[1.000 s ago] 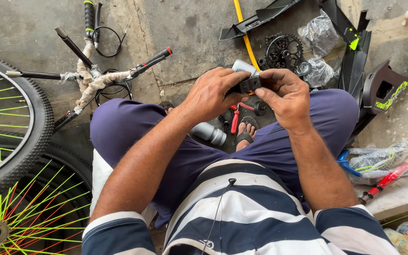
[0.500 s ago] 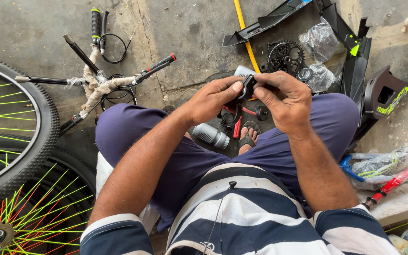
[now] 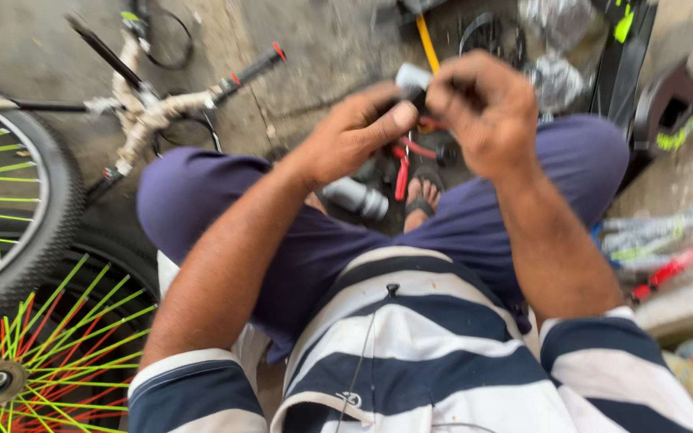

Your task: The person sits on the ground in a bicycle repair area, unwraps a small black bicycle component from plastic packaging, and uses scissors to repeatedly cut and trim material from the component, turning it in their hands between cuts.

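Gripping one small grey part (image 3: 412,78) at twelve o'clock, left hand (image 3: 352,132) and right hand (image 3: 487,108) have risen, fingers pinched shut.

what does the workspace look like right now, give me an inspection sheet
surface: bare concrete floor, stained and cracked
job's things: small grey and black part held between both hands above the lap; blur hides what kind it is
clutter: handlebar wrapped in pale packing, two bicycle wheels with green and red spokes, red-handled pliers, grey cylinder, yellow strip, black fenders
grippers: left hand and right hand both pinch the part
cables: black cable loop by the handlebar; thin cord down the striped shirt
surroundings: person seated, purple trousers, sandalled foot on the floor; wrapped parts at right
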{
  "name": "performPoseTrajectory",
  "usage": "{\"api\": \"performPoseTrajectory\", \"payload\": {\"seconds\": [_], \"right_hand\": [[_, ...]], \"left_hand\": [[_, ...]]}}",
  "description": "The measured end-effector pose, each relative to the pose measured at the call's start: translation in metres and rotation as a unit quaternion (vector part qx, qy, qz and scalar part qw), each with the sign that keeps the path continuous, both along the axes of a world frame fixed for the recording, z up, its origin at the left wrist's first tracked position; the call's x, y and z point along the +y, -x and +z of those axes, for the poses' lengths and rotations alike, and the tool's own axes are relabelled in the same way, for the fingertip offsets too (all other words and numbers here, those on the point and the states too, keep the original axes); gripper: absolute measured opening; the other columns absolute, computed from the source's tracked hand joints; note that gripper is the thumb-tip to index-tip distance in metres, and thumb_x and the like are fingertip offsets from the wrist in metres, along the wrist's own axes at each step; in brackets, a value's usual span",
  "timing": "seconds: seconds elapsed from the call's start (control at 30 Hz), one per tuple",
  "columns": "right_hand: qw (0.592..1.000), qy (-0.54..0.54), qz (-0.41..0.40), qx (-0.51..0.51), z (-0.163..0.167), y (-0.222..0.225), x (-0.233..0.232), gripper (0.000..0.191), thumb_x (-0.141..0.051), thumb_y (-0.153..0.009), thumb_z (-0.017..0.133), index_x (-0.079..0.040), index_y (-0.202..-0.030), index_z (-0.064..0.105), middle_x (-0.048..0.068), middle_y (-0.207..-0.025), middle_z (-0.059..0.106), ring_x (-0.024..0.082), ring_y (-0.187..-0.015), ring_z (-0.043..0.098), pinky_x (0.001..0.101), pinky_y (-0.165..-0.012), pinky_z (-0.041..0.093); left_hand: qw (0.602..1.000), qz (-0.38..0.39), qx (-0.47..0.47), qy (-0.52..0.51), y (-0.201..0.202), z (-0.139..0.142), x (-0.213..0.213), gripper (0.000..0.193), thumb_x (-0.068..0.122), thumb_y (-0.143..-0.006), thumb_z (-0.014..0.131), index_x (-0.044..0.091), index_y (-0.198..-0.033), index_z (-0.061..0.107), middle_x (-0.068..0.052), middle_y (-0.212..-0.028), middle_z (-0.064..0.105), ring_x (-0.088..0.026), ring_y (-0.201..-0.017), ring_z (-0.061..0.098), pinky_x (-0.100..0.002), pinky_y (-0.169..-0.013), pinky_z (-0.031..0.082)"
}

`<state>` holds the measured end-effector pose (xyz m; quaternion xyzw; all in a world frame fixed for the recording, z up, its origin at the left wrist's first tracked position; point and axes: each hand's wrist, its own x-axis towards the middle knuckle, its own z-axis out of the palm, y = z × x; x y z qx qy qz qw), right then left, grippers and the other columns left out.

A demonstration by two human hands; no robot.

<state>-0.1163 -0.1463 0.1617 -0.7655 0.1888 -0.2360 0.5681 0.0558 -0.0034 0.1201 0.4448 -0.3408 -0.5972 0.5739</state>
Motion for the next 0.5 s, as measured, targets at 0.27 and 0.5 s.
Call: {"api": "performPoseTrajectory", "payload": {"seconds": [0.27, 0.5], "right_hand": [[0.985, -0.095, -0.009, 0.143, -0.121, -0.027, -0.063, 0.021, -0.02, -0.1, 0.073, -0.001, -0.107, 0.071, 0.004, -0.089, 0.071, 0.01, -0.078, 0.066, 0.0278, -0.068, 0.055], [0.797, 0.18, 0.149, 0.557, -0.196, -0.017, -0.041, 0.048, -0.046, -0.085, 0.08, -0.013, -0.119, 0.074, 0.02, -0.109, 0.072, 0.039, -0.103, 0.067, 0.0493, -0.09, 0.053]], "left_hand": [[0.975, 0.15, -0.165, 0.014, -0.009, 0.001, 0.001, 0.037, 0.036, -0.111, 0.066, 0.008, -0.135, 0.058, 0.001, -0.104, 0.062, -0.006, -0.096, 0.057, -0.026, -0.084, 0.052], [0.933, 0.232, -0.273, 0.036, -0.016, -0.003, -0.005, 0.041, 0.036, -0.118, 0.061, 0.006, -0.144, 0.049, -0.006, -0.118, 0.067, -0.011, -0.104, 0.063, -0.029, -0.092, 0.054]]}}
